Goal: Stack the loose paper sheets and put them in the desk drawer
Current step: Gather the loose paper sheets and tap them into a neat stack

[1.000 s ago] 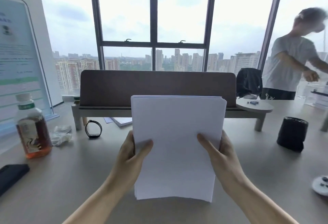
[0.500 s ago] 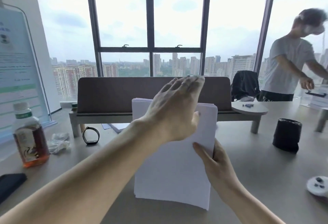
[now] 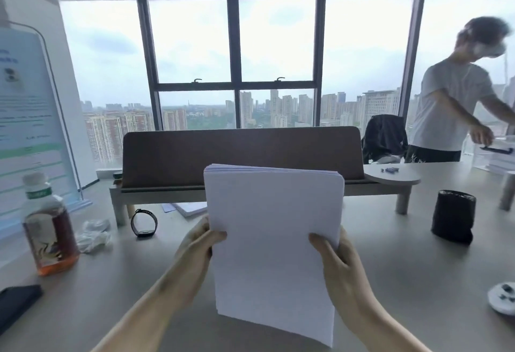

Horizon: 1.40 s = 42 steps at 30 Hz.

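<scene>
A thick stack of white paper sheets (image 3: 274,237) stands upright in front of me above the grey desk (image 3: 117,296). My left hand (image 3: 196,251) grips its left edge, thumb on the near face. My right hand (image 3: 338,265) grips the right edge the same way. The top edges of the sheets look roughly even. The lower right corner hangs free and bends toward me. No drawer is in view.
Behind the stack stands a brown-backed desk shelf (image 3: 239,153) with more paper (image 3: 189,208) under it. To the left are a tea bottle (image 3: 47,226), crumpled tissue (image 3: 93,234), a wristband (image 3: 144,223) and a dark object (image 3: 16,304). A black cup (image 3: 452,216) and a person (image 3: 457,100) are on the right.
My left hand, which was raised over the top of the stack half a second ago, has come back down and gripped the left edge. The stack stays upright in my right hand.
</scene>
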{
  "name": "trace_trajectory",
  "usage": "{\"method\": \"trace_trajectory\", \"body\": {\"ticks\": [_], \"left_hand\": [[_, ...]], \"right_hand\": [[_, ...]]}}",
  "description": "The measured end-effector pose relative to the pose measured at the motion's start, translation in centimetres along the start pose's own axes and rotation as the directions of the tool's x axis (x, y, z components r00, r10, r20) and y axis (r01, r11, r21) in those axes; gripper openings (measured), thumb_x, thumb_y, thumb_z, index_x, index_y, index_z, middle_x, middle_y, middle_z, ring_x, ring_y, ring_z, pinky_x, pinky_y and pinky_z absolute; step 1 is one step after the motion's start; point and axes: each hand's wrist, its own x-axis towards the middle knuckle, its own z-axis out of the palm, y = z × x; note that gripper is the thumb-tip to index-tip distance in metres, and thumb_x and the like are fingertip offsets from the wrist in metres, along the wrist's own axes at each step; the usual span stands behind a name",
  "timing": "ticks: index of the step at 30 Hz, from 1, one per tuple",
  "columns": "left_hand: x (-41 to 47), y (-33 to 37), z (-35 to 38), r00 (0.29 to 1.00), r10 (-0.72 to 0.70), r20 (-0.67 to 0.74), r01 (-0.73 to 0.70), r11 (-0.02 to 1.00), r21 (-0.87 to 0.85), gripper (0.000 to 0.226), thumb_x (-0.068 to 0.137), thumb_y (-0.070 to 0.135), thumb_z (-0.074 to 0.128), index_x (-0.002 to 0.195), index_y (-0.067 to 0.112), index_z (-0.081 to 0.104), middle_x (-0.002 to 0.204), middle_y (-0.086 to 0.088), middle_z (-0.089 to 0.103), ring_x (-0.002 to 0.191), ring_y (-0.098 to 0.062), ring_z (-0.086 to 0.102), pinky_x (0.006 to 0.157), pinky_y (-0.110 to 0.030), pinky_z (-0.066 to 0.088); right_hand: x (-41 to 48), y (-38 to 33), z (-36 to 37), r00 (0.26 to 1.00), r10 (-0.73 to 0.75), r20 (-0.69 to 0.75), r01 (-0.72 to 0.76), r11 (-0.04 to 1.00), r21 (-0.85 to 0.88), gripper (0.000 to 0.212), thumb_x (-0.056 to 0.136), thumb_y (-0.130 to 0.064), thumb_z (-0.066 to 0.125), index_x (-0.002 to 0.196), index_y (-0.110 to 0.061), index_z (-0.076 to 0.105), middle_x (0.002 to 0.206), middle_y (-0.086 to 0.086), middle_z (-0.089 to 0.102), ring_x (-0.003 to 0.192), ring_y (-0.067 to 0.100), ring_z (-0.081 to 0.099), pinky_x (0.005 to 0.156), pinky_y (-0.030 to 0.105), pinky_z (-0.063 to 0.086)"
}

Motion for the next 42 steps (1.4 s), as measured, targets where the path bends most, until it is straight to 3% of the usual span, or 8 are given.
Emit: {"method": "trace_trajectory", "body": {"ticks": [6, 14, 17, 23, 26, 30, 38, 42], "left_hand": [[0.3, -1.8, 0.2, 0.995, 0.018, -0.102, -0.011, 0.997, 0.071, 0.037, 0.094, -0.008, 0.043, 0.116, 0.010, 0.067, 0.114, -0.013, 0.077, 0.107, -0.025, 0.072, 0.089, -0.037, 0.053], [-0.5, -3.8, -0.1, 0.991, 0.014, -0.134, -0.023, 0.997, -0.070, 0.050, 0.075, 0.008, 0.050, 0.123, 0.001, 0.059, 0.129, -0.026, 0.064, 0.121, -0.045, 0.059, 0.114, -0.065, 0.032], [-1.0, -3.7, -0.2, 0.993, 0.043, -0.114, -0.051, 0.997, -0.064, 0.048, 0.076, 0.007, 0.050, 0.123, -0.002, 0.055, 0.128, -0.028, 0.061, 0.111, -0.030, 0.062, 0.111, -0.061, 0.038], [-0.6, -2.2, -0.3, 0.984, 0.163, -0.069, -0.155, 0.982, 0.103, 0.045, 0.076, 0.008, 0.047, 0.120, 0.007, 0.060, 0.119, -0.013, 0.069, 0.102, -0.005, 0.066, 0.090, -0.022, 0.052], [0.0, -1.2, -0.6, 0.981, 0.187, -0.059, -0.173, 0.967, 0.187, 0.045, 0.079, 0.009, 0.045, 0.122, 0.017, 0.060, 0.116, 0.002, 0.073, 0.109, -0.004, 0.067, 0.094, -0.023, 0.052], [-1.0, -3.4, -0.9, 0.994, 0.059, -0.096, -0.033, 0.967, 0.254, 0.038, 0.081, 0.020, 0.049, 0.119, 0.014, 0.055, 0.115, -0.010, 0.068, 0.106, -0.029, 0.063, 0.097, -0.047, 0.049], [-1.4, -5.1, -0.9, 0.993, 0.040, -0.112, -0.007, 0.958, 0.286, 0.026, 0.086, 0.027, 0.047, 0.110, 0.019, 0.053, 0.105, 0.012, 0.071, 0.104, -0.009, 0.063, 0.101, -0.041, 0.046], [-0.9, -4.0, -1.0, 0.997, 0.017, -0.075, 0.010, 0.939, 0.343, 0.013, 0.095, 0.017, 0.051, 0.107, 0.022, 0.050, 0.104, 0.005, 0.070, 0.104, -0.020, 0.064, 0.088, -0.028, 0.051]], "right_hand": [[0.8, 1.4, 0.6, 0.977, -0.100, -0.186, 0.091, 0.994, -0.058, 0.018, 0.093, -0.007, 0.050, 0.084, -0.022, 0.054, 0.074, -0.009, 0.065, 0.072, 0.017, 0.057, 0.069, 0.039, 0.045], [0.8, 1.0, 0.6, 0.996, -0.055, -0.072, 0.062, 0.992, 0.107, 0.036, 0.096, 0.009, 0.042, 0.121, -0.007, 0.062, 0.118, 0.022, 0.071, 0.119, 0.046, 0.061, 0.106, 0.064, 0.043], [0.6, 1.1, 0.1, 0.999, -0.034, -0.041, 0.039, 0.991, 0.131, 0.042, 0.096, 0.014, 0.042, 0.128, -0.006, 0.060, 0.122, 0.021, 0.071, 0.123, 0.043, 0.059, 0.105, 0.056, 0.046], [1.4, 0.6, 0.4, 0.991, -0.131, -0.017, 0.130, 0.991, -0.039, 0.047, 0.094, 0.016, 0.046, 0.125, -0.017, 0.060, 0.116, 0.003, 0.075, 0.117, 0.027, 0.066, 0.098, 0.039, 0.052], [2.3, 0.0, 0.5, 0.985, -0.171, 0.002, 0.170, 0.979, -0.112, 0.041, 0.095, 0.009, 0.049, 0.121, -0.021, 0.059, 0.114, 0.002, 0.074, 0.110, 0.020, 0.068, 0.096, 0.041, 0.051], [1.0, 1.3, 0.2, 0.995, -0.099, 0.024, 0.102, 0.975, -0.199, 0.038, 0.097, -0.002, 0.051, 0.123, -0.029, 0.059, 0.116, -0.009, 0.074, 0.112, 0.010, 0.067, 0.104, 0.049, 0.049], [0.4, 2.4, 0.2, 0.999, -0.040, 0.018, 0.043, 0.975, -0.220, 0.032, 0.102, -0.002, 0.048, 0.118, -0.030, 0.055, 0.109, -0.019, 0.075, 0.102, -0.001, 0.070, 0.097, 0.034, 0.052], [0.5, 2.2, 0.2, 0.997, -0.078, 0.023, 0.082, 0.952, -0.295, 0.047, 0.099, 0.000, 0.052, 0.122, -0.041, 0.053, 0.115, -0.026, 0.072, 0.108, -0.007, 0.067, 0.095, 0.024, 0.049]]}}
